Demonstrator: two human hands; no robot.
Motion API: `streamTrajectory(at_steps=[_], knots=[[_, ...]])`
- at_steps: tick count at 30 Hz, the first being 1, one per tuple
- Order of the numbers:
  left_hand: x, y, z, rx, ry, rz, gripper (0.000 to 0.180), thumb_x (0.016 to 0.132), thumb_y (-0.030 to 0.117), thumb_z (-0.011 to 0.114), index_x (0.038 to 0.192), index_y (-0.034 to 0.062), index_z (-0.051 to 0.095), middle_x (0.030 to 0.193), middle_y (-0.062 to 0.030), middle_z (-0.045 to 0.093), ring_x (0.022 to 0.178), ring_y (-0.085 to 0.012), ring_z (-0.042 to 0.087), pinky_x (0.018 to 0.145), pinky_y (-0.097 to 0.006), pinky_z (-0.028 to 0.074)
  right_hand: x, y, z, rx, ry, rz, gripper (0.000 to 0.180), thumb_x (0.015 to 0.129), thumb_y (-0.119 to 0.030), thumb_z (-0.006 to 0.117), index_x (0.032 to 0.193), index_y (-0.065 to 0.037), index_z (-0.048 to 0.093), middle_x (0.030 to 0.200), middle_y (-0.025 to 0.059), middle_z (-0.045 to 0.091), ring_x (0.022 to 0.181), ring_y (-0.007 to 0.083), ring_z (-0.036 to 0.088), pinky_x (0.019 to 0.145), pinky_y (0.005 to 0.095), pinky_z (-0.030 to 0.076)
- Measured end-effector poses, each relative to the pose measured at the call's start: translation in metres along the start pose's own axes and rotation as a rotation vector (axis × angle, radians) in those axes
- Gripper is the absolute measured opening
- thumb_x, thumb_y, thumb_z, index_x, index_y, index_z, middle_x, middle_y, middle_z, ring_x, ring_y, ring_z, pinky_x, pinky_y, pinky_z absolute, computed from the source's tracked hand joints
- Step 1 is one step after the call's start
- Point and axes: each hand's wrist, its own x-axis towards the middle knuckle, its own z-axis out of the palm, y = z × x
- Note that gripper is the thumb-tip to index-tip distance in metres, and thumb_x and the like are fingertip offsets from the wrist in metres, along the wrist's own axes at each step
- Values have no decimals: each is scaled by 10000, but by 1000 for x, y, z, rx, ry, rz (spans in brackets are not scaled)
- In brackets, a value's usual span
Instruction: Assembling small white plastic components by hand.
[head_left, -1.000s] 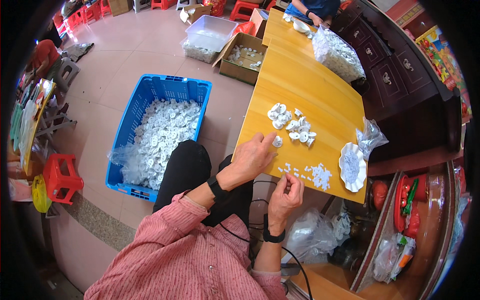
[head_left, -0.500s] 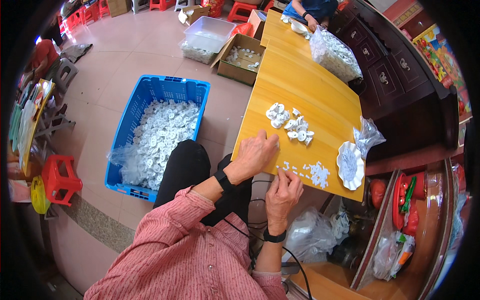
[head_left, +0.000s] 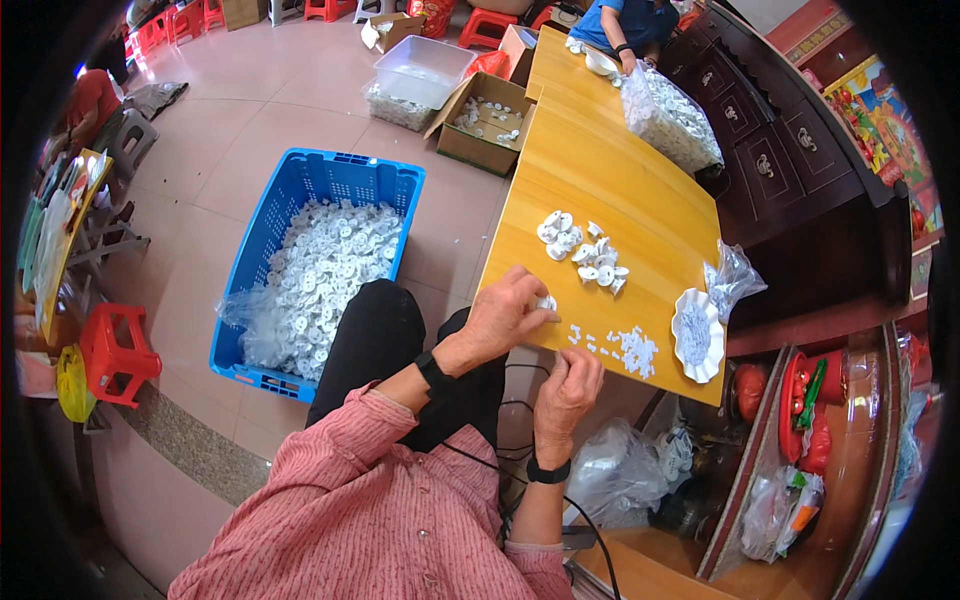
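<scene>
My left hand [head_left: 503, 318] is closed at the near edge of the yellow wooden table [head_left: 640, 190], gripping a small white round plastic part [head_left: 546, 302] between thumb and fingers. Just right of it and nearer me, my right hand [head_left: 568, 392] has its fingers pinched together at the table edge; whatever they hold is hidden. Beyond my hands lies a loose group of white round plastic parts [head_left: 604, 262]. Tiny white plastic pieces [head_left: 637, 352] are scattered to the right of my fingers. More of these fill a scalloped white dish [head_left: 713, 362] at the right corner.
A blue crate [head_left: 236, 300] heaped with white parts stands on the floor by my left leg. At the table's far end, another person's hand [head_left: 627, 62] touches a clear bag of white parts [head_left: 672, 118]. A cardboard box [head_left: 478, 152] and red stool [head_left: 120, 355] stand on the floor.
My left hand has turned and shifted slightly, bringing the white part into sight. My right hand has drawn a little toward me, off the table edge. The other person has leaned further in.
</scene>
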Motion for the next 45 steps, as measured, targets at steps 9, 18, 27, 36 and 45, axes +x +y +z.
streamTrajectory(at_steps=[9, 18, 27, 36, 45], knots=[[-29, 9, -34, -1380, -142, -571, 287, 995, 170, 657, 1236, 18, 629, 1084, -95, 677, 856, -161, 681, 736, -277, 579, 12, -41, -28, 467, -59, 329, 51, 935, 31, 628, 984, 20, 622, 941, 140, 617, 858, 281, 637, 760, 360, 527], [-52, 4, -38, -1640, -179, -623, 300, 1020, 242, 616, 1214, 13, 629, 1066, -87, 677, 905, -165, 664, 776, -285, 566, 20, -75, -38, 625, -77, 266, 75, 938, 1, 651, 1012, 9, 640, 962, 113, 647, 835, 209, 643, 732, 330, 528], [-62, 4, -39, -1637, -159, -615, 267, 1019, 215, 617, 1196, 15, 638, 1075, -72, 670, 938, -147, 648, 780, -269, 551, 17, -79, -32, 687, -97, 364, 183, 898, -30, 715, 1061, 6, 640, 884, 94, 699, 768, 175, 665, 709, 305, 543], [-64, 4, -42, -1567, -140, -581, 275, 1011, 216, 629, 1193, 11, 648, 1069, -71, 675, 920, -134, 641, 778, -268, 549, 22, -85, -36, 644, -136, 349, 153, 878, -11, 730, 1009, 1, 654, 862, 82, 690, 719, 159, 652, 665, 304, 536], [-65, 4, -43, -1505, -120, -585, 266, 1004, 210, 643, 1183, 16, 666, 1061, -60, 683, 907, -126, 636, 777, -267, 542, 24, -86, -38, 598, -183, 282, 136, 878, 2, 720, 993, 0, 647, 843, 81, 665, 686, 165, 641, 637, 305, 528]])
